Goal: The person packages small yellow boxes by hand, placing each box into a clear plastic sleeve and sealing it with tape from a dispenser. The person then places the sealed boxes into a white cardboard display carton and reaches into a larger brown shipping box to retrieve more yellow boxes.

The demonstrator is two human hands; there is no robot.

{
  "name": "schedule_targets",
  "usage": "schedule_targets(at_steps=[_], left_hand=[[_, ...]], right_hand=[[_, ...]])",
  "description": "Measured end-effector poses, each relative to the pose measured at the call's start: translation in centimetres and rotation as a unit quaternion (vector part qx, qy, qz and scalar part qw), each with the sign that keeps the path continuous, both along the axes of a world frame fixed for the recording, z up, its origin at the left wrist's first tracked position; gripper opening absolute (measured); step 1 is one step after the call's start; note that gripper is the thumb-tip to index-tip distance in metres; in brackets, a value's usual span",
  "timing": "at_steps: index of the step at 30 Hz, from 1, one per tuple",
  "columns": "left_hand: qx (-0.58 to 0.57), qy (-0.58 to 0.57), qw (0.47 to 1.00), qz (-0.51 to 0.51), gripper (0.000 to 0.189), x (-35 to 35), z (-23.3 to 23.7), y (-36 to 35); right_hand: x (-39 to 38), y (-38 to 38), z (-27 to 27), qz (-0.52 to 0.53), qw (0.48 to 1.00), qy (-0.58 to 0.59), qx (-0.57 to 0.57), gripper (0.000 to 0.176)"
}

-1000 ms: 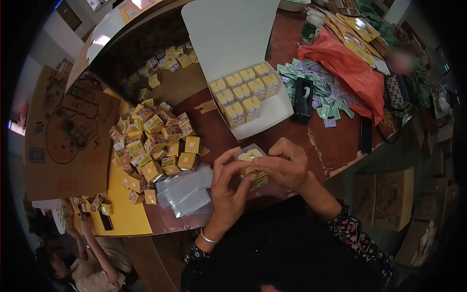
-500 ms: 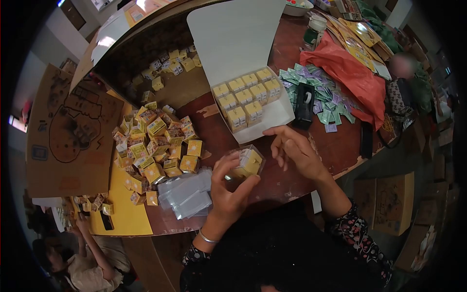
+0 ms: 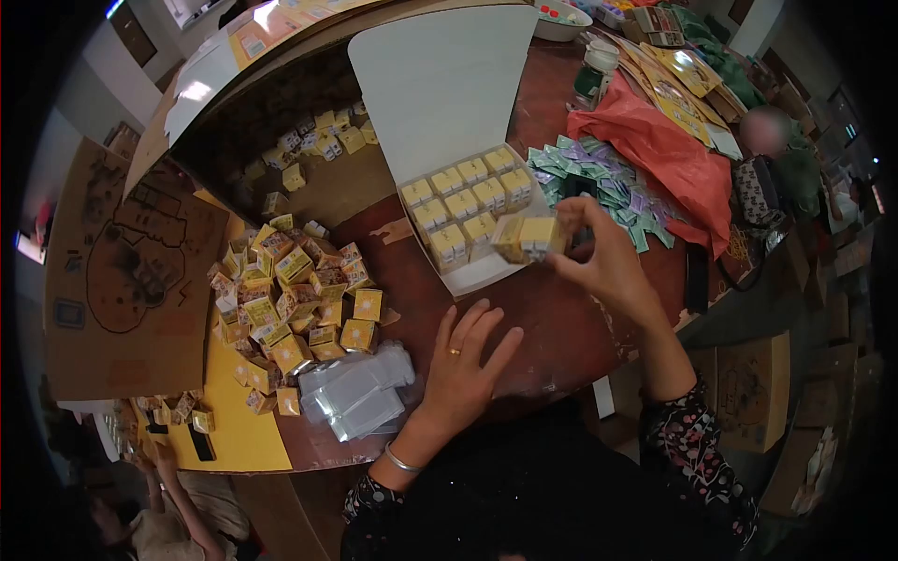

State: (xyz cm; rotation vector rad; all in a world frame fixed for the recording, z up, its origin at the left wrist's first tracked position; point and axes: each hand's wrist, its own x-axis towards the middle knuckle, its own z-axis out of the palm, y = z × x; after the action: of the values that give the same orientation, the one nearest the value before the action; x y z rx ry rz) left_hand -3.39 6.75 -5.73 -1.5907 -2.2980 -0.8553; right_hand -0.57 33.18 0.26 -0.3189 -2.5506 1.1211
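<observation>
My right hand [image 3: 599, 248] grips a small yellow-and-white box [image 3: 533, 237] in a clear plastic case, its fingers on the right end. The box is tilted above the front right corner of an open white carton [image 3: 486, 274]. Inside the carton stand rows of similar small yellow boxes [image 3: 461, 203]. My left hand [image 3: 465, 365] is open and empty over the table, fingers spread, with a ring on one finger. Just left of it lies a stack of flat clear plastic cases [image 3: 360, 393]. Part of a black tape dispenser [image 3: 579, 184] shows behind my right hand.
Left lies a heap of small yellow boxes [image 3: 295, 299]; behind it, a large cardboard box [image 3: 351, 173] holds more. Green and purple packets [image 3: 599, 178], a red plastic bag [image 3: 655, 159] and a jar [image 3: 595, 72] are at right. Another person's arm [image 3: 178, 486] is lower left.
The yellow box in its clear case has passed from my left hand to my right, moving up and right to the carton. My left hand has let go and opened. The view has shifted slightly.
</observation>
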Motion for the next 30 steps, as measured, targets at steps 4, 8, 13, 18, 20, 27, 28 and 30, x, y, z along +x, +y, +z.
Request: schedule_targets(at_steps=[4,8,13,18,20,27,28,30], left_hand=[[-0.093,-0.055,0.993,0.041,0.058,-0.4,-2.7,1.0],[-0.148,-0.075,0.981,0.095,0.073,-0.7,-4.9,1.4],[-0.149,-0.065,0.982,0.101,0.076,-0.8,-5.6,1.2],[-0.063,-0.106,0.986,0.116,0.067,-0.7,-2.3,-2.9],[-0.027,-0.166,0.973,0.157,0.064,-1.1,0.4,-7.3],[-0.117,-0.200,0.924,0.303,0.066,-2.9,-0.4,-17.6],[-0.110,-0.221,0.923,0.297,0.062,-3.1,-1.0,-17.8],[-0.092,-0.245,0.920,0.293,0.055,-3.7,-2.0,-18.0]], right_hand=[[-3.2,2.9,-1.7,0.065,0.970,0.003,0.236,0.052],[-5.9,2.9,-3.8,0.135,0.964,0.006,0.227,0.052],[-7.7,2.9,-6.1,0.197,0.958,0.023,0.209,0.051],[-7.6,3.1,-6.6,0.166,0.942,0.042,0.288,0.046],[-6.8,2.6,-5.7,0.135,0.939,0.051,0.313,0.050],[-3.7,-2.5,-3.1,0.126,0.981,0.086,0.123,0.038],[-3.4,-3.6,-2.8,0.149,0.974,0.100,0.139,0.035],[-3.0,-5.9,-2.6,0.179,0.969,0.128,0.114,0.028]])
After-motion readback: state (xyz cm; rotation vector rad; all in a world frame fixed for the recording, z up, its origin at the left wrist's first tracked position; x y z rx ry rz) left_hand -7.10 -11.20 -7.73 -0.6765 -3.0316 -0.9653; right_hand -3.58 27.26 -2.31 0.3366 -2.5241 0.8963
